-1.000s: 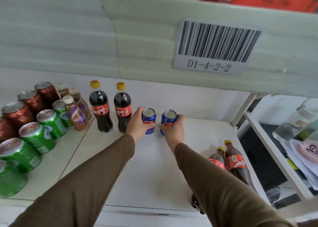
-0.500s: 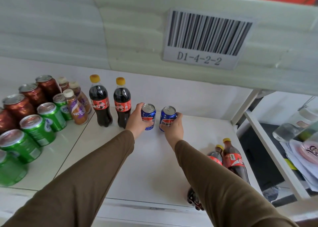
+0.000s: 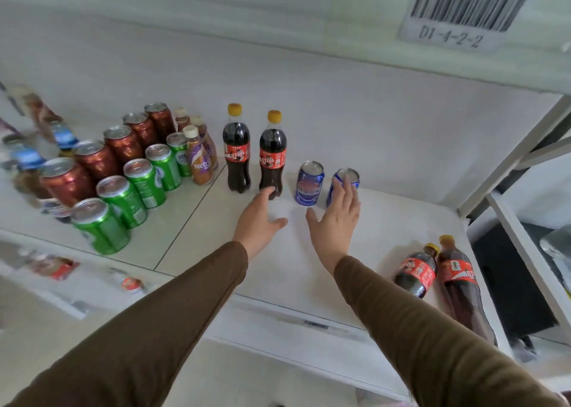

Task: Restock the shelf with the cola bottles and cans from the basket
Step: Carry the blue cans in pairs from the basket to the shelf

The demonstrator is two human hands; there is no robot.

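Both hands are spread open and hold nothing: the left hand lies palm-down just before the right-hand cola bottle, and the right hand has its fingertips over the near side of the right blue cola can, at about one o'clock from it; whether they touch it I cannot tell. The left blue cola can stands upright between that can and the two yellow-capped bottles, the other bottle at eleven o'clock from the left hand. Such cans are likely full, heavy for their size, smooth and easily dented, best gripped round the mid-wall, while two more cola bottles wait at four o'clock by the shelf edge.
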